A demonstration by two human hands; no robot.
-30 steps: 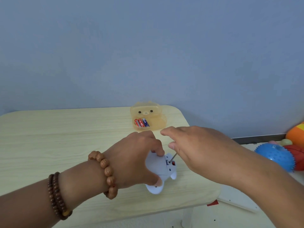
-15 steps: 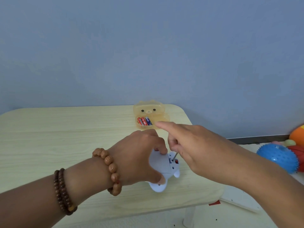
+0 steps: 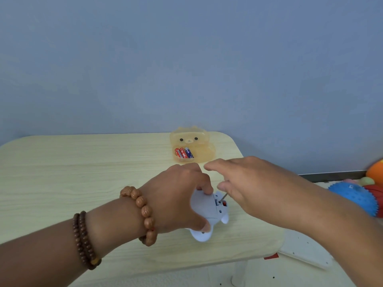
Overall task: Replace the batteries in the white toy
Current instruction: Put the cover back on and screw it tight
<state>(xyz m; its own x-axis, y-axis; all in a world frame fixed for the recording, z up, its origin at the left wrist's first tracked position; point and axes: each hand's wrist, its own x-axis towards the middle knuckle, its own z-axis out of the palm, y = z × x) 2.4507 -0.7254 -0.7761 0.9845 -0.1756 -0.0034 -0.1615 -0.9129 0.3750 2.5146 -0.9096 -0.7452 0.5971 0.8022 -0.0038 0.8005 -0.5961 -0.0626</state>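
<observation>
The left hand [image 3: 178, 195] grips the white toy [image 3: 209, 212] on the table [image 3: 83, 172] near its right edge; the right hand [image 3: 248, 187] pinches a screwdriver [image 3: 222, 197]; 3 batteries [image 3: 184, 152] lie behind the toy.

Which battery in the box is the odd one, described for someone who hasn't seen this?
On the table's far edge sits a translucent orange bear-face box. Three batteries lie side by side inside; the blue battery is rightmost, beside two red ones.

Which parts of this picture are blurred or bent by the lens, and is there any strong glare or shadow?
Head view: light is soft and even, with no glare and faint shadows under the left hand; the right hand looks slightly motion-blurred at its fingertips; the table edge curves from wide-angle distortion; the batteries stay readable.
</observation>
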